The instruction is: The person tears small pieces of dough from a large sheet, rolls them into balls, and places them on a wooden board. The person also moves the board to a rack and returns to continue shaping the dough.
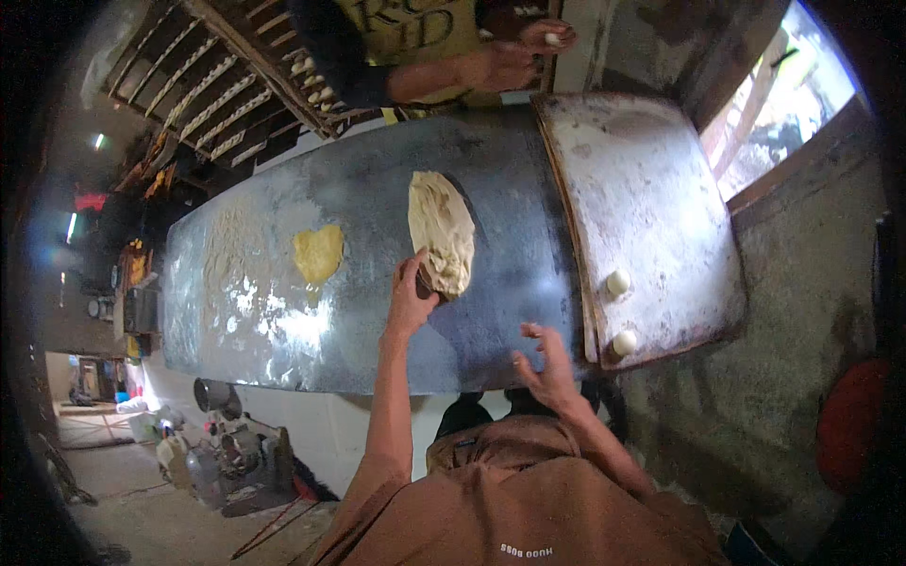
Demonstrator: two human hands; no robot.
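Observation:
A long, lumpy slab of pale dough [442,226] lies on the dark, smooth worktable [377,340]. My left hand [412,297] is at its near left end, fingers curled in against the dough's edge; a dark spot shows beside the fingertips, too unclear to name. My right hand [549,366] is held over the near edge of the table, apart from the dough, with its fingers spread and nothing in them. Two round dough balls, a farther one [618,282] and a nearer one [625,342], sit to the right on a worn metal tray [651,189].
Left of the dough is a flat yellow patch [318,253], with floury smears beyond it. Across the table, a co-worker's hand [547,36] holds a small white ball. A slatted rack [203,94] with pale pieces stands at the far left. Machinery [236,453] is on the floor, lower left.

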